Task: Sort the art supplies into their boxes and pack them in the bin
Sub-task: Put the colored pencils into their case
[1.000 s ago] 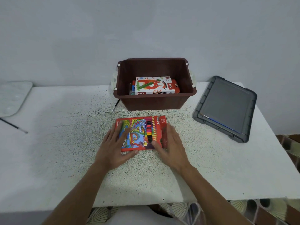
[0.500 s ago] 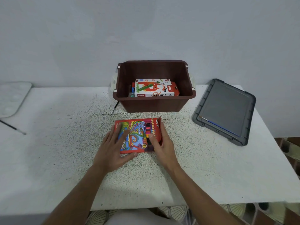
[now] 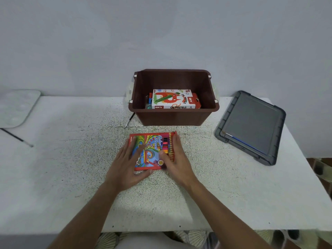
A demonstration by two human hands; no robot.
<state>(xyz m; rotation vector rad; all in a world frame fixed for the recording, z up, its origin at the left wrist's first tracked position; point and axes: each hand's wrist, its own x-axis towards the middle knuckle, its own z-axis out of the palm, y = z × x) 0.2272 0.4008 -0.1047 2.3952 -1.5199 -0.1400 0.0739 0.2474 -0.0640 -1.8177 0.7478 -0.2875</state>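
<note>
A red colour pencil box (image 3: 151,149) lies flat on the white table, just in front of the brown bin (image 3: 172,118). My left hand (image 3: 126,165) rests flat on the box's left part, fingers straight and thumb at its near edge. My right hand (image 3: 177,163) presses against the box's right end, with its fingers straight along that edge and its thumb on the top face. Inside the bin lies an oil pastels box (image 3: 173,99) on top of other supplies that are mostly hidden.
The bin's grey lid (image 3: 251,126) lies on the table at the right. A thin paintbrush (image 3: 129,120) sits by the bin's left front corner. At the far left are a white palette (image 3: 16,106) and another brush (image 3: 17,137).
The flap at the pencil box's right end was spread open; my right hand has folded it in against the box. My left hand stays flat on the box.
</note>
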